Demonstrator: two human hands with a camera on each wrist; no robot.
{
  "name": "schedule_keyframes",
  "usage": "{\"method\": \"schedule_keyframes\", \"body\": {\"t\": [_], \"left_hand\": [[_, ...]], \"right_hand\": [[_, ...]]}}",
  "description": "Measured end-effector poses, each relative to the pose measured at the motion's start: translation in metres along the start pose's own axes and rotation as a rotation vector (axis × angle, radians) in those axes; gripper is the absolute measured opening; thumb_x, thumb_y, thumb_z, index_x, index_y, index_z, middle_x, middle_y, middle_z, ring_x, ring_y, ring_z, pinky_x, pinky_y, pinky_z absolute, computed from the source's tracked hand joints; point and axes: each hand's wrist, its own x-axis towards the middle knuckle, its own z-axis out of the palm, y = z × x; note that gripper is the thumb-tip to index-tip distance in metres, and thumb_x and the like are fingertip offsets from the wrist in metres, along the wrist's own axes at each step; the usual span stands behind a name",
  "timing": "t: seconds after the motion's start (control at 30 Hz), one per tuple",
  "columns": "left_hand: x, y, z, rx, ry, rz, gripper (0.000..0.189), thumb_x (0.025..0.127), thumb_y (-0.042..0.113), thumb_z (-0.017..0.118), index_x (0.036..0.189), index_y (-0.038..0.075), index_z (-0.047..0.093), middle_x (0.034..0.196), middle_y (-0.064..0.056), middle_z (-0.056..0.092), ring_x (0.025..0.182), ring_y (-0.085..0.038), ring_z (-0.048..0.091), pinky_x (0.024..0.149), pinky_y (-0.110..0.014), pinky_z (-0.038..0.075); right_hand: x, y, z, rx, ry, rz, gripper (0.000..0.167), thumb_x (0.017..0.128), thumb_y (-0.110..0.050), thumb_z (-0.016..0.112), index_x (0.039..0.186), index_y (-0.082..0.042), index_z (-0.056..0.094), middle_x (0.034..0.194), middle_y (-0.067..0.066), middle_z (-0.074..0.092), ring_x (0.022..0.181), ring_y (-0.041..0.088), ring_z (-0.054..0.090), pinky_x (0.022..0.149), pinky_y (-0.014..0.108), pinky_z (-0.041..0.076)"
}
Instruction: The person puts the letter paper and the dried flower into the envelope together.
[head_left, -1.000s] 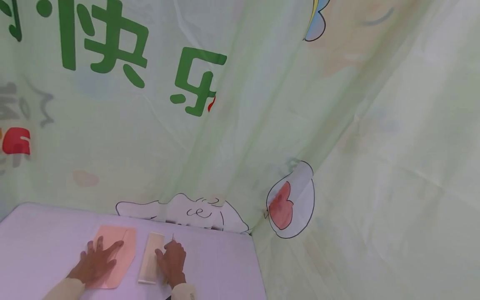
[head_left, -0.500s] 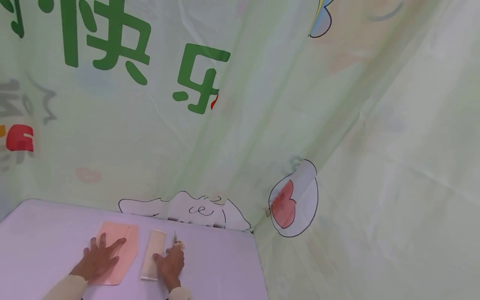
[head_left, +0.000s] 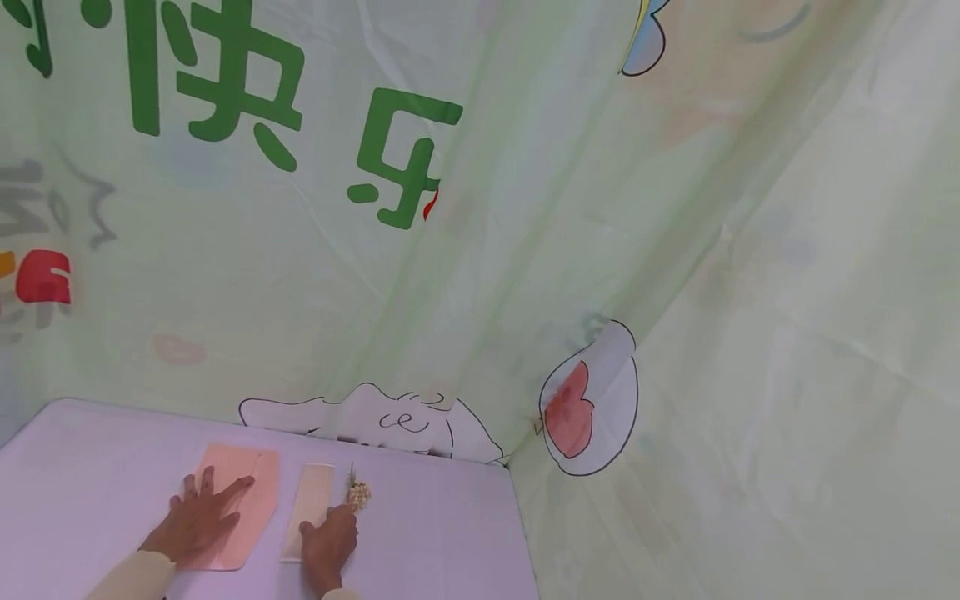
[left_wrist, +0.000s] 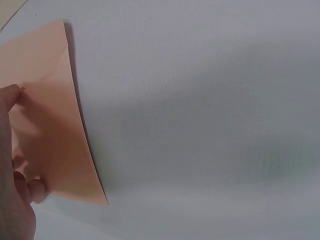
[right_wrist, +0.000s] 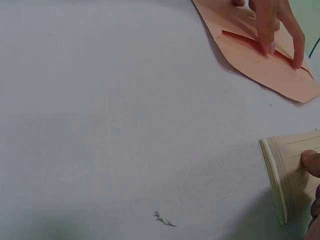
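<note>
A salmon-coloured envelope (head_left: 258, 492) lies on the table with its flap unfolded. My left hand (head_left: 198, 517) rests on it, fingers spread; the right wrist view shows fingertips by the pocket opening. To its right is a cream sheaf of folded, ruled letter paper (head_left: 313, 496). My right hand (head_left: 332, 542) pinches this paper at its near right side, thumb (right_wrist: 311, 161) on top and the other fingers curled at the edge, partly out of frame. Just beyond those fingers lies a small bunch of dried flowers (head_left: 359, 495), its thin stems pointing away from me.
The table (head_left: 450, 533) has a pale lilac cover. A tiny loose sprig (right_wrist: 162, 219) lies on it in the right wrist view. A printed cloth curtain (head_left: 300, 300) hangs along the far edge and right side of the table.
My right hand has let go of the dried flowers and drawn back toward me, onto the letter paper's near right side. The paper has shifted very slightly. My left hand stays on the envelope.
</note>
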Motion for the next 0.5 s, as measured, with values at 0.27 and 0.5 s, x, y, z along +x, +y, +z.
{"method": "schedule_keyframes", "body": {"t": [0.27,0.5], "left_hand": [[-0.002,0.022,-0.027,-0.042,-0.052,-0.014,0.050,0.092,0.013,0.071,0.141,0.016,0.065,0.130,-0.059,0.046,0.109,-0.074,0.051,0.079,-0.080,0.051],[0.000,0.024,-0.032,-0.046,-0.086,-0.025,0.040,0.093,0.013,0.072,0.131,0.001,0.066,0.131,-0.061,0.044,0.109,-0.074,0.049,0.080,-0.080,0.051]], "right_hand": [[-0.006,-0.012,-0.013,0.012,0.046,0.071,0.039,0.050,-0.001,0.102,0.078,-0.005,0.075,0.074,0.007,0.073,0.071,0.028,0.071,0.071,0.045,0.060],[-0.004,-0.018,-0.019,0.081,0.131,0.099,0.033,0.055,0.002,0.097,0.063,-0.012,0.068,0.062,-0.001,0.065,0.058,0.019,0.061,0.060,0.039,0.052]]}}
